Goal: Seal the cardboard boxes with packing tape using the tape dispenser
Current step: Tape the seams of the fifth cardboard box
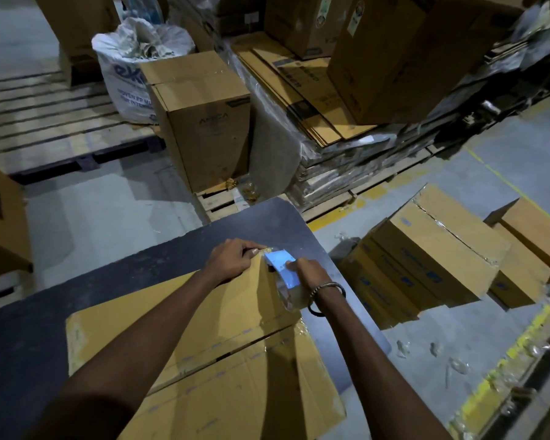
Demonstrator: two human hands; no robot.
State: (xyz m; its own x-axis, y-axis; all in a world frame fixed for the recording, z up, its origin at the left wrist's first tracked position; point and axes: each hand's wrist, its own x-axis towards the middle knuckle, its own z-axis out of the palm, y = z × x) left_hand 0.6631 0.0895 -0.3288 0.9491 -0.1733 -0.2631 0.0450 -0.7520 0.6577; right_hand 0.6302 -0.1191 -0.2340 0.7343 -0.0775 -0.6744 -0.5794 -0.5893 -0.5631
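A brown cardboard box (204,354) lies flat on a dark table (77,300), its flaps meeting along a seam. My right hand (308,271) grips a blue tape dispenser (283,268) carrying a clear tape roll (288,296), at the box's far right corner. My left hand (232,257) pinches the loose end of the tape (265,250) at the far edge of the box, just left of the dispenser. Clear tape shines along the box's right edge.
Sealed cartons (432,255) are stacked on the floor to the right. A tall carton (204,122) stands ahead on a pallet beside flattened cardboard (302,90) and a white sack (131,65). Another box (0,220) sits at the left. Tape scraps (432,350) litter the floor.
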